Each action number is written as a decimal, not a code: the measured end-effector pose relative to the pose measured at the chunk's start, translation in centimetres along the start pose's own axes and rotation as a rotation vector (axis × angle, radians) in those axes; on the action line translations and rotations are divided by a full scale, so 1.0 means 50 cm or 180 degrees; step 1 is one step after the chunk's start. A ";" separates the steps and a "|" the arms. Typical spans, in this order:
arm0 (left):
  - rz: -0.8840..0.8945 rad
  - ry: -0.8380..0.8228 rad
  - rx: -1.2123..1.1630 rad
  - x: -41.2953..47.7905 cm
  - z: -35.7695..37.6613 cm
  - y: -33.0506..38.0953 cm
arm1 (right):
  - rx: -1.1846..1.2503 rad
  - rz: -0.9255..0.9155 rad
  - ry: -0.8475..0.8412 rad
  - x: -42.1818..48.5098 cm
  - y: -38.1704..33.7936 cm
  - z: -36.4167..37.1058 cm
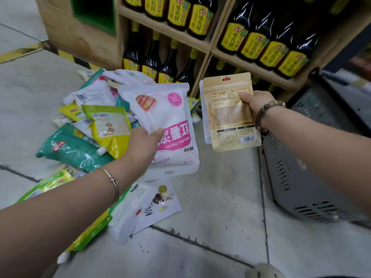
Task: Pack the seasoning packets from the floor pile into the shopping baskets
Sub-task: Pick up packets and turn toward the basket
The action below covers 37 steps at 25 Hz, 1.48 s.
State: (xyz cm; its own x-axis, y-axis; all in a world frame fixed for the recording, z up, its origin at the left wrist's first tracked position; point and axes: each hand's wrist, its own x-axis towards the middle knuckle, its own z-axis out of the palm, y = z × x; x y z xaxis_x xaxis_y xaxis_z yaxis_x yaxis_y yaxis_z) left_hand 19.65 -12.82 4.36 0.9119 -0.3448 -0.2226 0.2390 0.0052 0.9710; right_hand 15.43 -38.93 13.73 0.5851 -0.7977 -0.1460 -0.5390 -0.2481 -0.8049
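My left hand (pixel 143 144) grips a white and pink packet (pixel 170 125) by its left edge and holds it above the floor. My right hand (pixel 256 100) pinches a tan packet (pixel 228 113) at its right edge, lifted in front of the shelf. A pile of seasoning packets (pixel 88 121) in green, yellow and white lies on the floor at the left. One white packet (pixel 148 205) lies flat under my left forearm. A grey shopping basket (pixel 297 177) stands at the right, below my right forearm, its inside mostly hidden.
A wooden shelf (pixel 200 45) with several dark bottles (pixel 251 41) bearing yellow labels stands behind the pile. Grey floor tiles (pixel 220 207) stretch between the pile and the basket. Yellow and black tape (pixel 24 51) marks the floor at the far left.
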 end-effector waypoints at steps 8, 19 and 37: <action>0.0508 0.0150 -0.0131 -0.071 0.019 0.143 | 0.0245 -0.0546 -0.0069 -0.045 -0.073 -0.067; 0.0713 -0.0318 -0.0292 -0.144 0.272 0.250 | 0.0628 -0.1105 0.0049 -0.027 -0.110 -0.397; 0.0424 -0.1242 0.0429 -0.094 0.949 0.309 | 0.0335 -0.0352 0.1564 0.308 0.287 -0.892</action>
State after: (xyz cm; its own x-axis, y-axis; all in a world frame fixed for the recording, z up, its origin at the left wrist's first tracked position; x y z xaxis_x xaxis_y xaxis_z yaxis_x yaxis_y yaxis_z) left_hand 3.23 -55.63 24.56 0.7312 -0.6785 -0.0701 0.0584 -0.0401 0.9975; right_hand -10.33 -79.30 25.60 0.2677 -0.9403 0.2104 -0.4113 -0.3090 -0.8575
